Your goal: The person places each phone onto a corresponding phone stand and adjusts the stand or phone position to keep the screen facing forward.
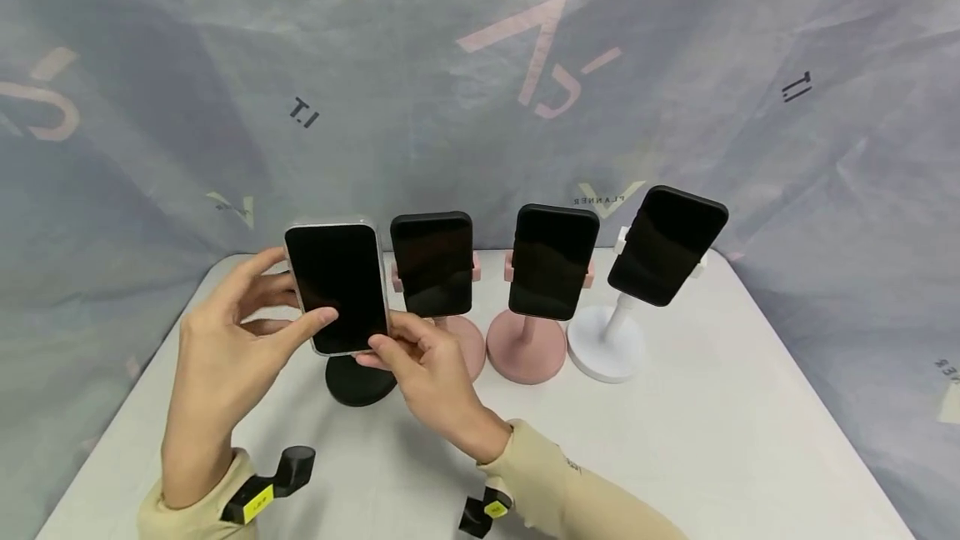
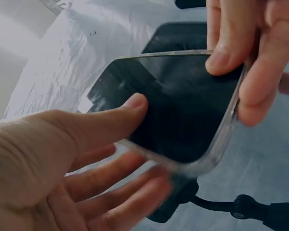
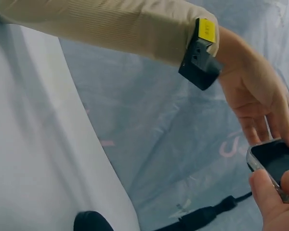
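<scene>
Both hands hold a smartphone in a clear case, screen toward me, above a black stand's round base. My left hand grips its left side, thumb on the screen and fingers behind. The right hand pinches the lower right corner. In the left wrist view the left thumb lies across the dark screen. The phone and hands hide the upper part of the black stand, so I cannot tell whether the phone touches its holder. The right wrist view shows both hands at the phone.
To the right, two pink stands hold dark phones, and a white stand holds a tilted phone. All stand on a white table before a grey printed cloth. A black jointed rod shows in the left wrist view.
</scene>
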Demonstrator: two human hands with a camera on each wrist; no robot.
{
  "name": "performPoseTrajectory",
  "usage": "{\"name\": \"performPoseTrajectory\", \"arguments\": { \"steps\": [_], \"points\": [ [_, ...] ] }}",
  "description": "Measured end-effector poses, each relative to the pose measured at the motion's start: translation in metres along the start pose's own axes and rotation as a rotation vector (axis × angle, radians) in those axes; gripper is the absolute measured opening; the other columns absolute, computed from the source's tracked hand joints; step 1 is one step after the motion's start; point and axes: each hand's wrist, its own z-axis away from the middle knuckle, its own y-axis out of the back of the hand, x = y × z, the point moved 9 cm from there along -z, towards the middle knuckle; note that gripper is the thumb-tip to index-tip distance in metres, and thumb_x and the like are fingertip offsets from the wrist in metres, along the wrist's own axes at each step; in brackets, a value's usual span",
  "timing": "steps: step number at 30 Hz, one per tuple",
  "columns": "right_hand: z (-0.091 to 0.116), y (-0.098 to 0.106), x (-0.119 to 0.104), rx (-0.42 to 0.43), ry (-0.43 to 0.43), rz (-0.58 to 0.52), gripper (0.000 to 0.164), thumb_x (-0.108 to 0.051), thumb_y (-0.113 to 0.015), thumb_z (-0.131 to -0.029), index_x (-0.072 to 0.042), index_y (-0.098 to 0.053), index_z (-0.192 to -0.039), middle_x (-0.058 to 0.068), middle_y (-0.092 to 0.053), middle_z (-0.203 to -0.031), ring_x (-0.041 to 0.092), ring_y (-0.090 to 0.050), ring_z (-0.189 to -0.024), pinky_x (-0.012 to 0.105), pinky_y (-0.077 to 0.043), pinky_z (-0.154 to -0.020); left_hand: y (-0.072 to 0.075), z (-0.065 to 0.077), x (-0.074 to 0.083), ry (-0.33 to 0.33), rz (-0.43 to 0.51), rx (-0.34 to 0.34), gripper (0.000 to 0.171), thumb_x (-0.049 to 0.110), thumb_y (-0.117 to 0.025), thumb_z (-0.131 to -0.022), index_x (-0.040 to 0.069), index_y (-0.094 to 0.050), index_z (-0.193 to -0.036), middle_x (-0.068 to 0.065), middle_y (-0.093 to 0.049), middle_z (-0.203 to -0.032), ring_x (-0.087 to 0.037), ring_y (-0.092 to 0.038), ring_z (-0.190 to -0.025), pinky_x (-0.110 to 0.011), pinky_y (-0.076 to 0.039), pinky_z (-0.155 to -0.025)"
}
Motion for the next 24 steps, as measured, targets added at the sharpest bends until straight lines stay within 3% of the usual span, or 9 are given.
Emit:
{"name": "performPoseTrajectory", "arguments": {
  "steps": [3, 7, 12, 15, 18, 22, 24],
  "points": [
    [-0.004, -0.002, 0.005, 0.019, 0.022, 0.021, 0.027, 0.008, -0.054, -0.095, 0.009, -0.057, -0.122, 0.032, -0.057, -0.102, 0.037, -0.065, -0.094, 0.038, -0.056, -0.083, 0.005, -0.003, 0.0, -0.027, -0.058, 0.073, 0.074, 0.009, -0.09, -0.067, 0.019, -0.059, -0.133, 0.002, -0.064, -0.101, -0.007, -0.054, -0.081, -0.009, -0.043, -0.066],
    [-0.009, -0.003, 0.014, 0.058, 0.031, 0.04, 0.025, 0.009, -0.054, -0.095, 0.009, -0.058, -0.119, 0.031, -0.06, -0.099, 0.036, -0.066, -0.093, 0.038, -0.057, -0.082, 0.007, -0.005, -0.005, -0.007, -0.13, 0.127, 0.073, 0.014, -0.09, -0.067, 0.021, -0.06, -0.133, -0.002, -0.06, -0.108, -0.014, -0.045, -0.084, -0.023, -0.036, -0.067],
    [-0.013, -0.007, 0.02, 0.074, -0.013, 0.06, 0.023, 0.009, -0.053, -0.095, 0.009, -0.057, -0.118, 0.03, -0.059, -0.104, 0.037, -0.066, -0.096, 0.036, -0.057, -0.083, -0.001, -0.007, -0.022, 0.066, -0.106, 0.046, 0.073, 0.02, -0.087, -0.074, 0.018, -0.053, -0.139, -0.007, -0.054, -0.132, -0.022, -0.052, -0.114, -0.039, -0.048, -0.084],
    [-0.015, -0.009, 0.019, 0.081, -0.052, 0.08, 0.026, 0.009, -0.052, -0.096, 0.01, -0.055, -0.121, 0.03, -0.058, -0.112, 0.039, -0.065, -0.099, 0.036, -0.056, -0.084, -0.007, -0.009, -0.034, 0.111, -0.063, -0.022, 0.072, 0.024, -0.083, -0.079, 0.017, -0.049, -0.142, -0.01, -0.054, -0.136, -0.028, -0.055, -0.12, -0.05, -0.05, -0.091],
    [-0.016, -0.01, 0.017, 0.094, -0.075, 0.11, 0.025, 0.009, -0.051, -0.096, 0.011, -0.054, -0.12, 0.03, -0.057, -0.112, 0.041, -0.064, -0.099, 0.035, -0.056, -0.085, -0.013, -0.01, -0.043, 0.143, 0.002, -0.062, 0.066, 0.022, -0.081, -0.082, 0.018, -0.051, -0.14, -0.008, -0.056, -0.134, -0.025, -0.06, -0.115, -0.033, -0.054, -0.09],
    [-0.017, -0.008, 0.028, 0.113, -0.087, 0.167, 0.024, 0.004, -0.053, -0.097, 0.006, -0.057, -0.12, 0.025, -0.059, -0.109, 0.033, -0.067, -0.095, 0.03, -0.056, -0.084, -0.018, -0.012, -0.046, 0.128, 0.136, -0.068, 0.05, 0.007, -0.077, -0.083, 0.011, -0.06, -0.129, -0.006, -0.06, -0.123, -0.01, -0.067, -0.097, -0.014, -0.053, -0.071],
    [-0.017, -0.007, 0.033, 0.117, -0.073, 0.218, 0.024, 0.001, -0.054, -0.097, 0.003, -0.058, -0.12, 0.021, -0.061, -0.107, 0.026, -0.069, -0.092, 0.027, -0.056, -0.082, -0.018, -0.012, -0.046, 0.119, 0.19, -0.064, 0.043, 0.001, -0.076, -0.082, 0.007, -0.062, -0.123, -0.005, -0.062, -0.118, -0.008, -0.069, -0.088, -0.015, -0.054, -0.066]
  ]
}}
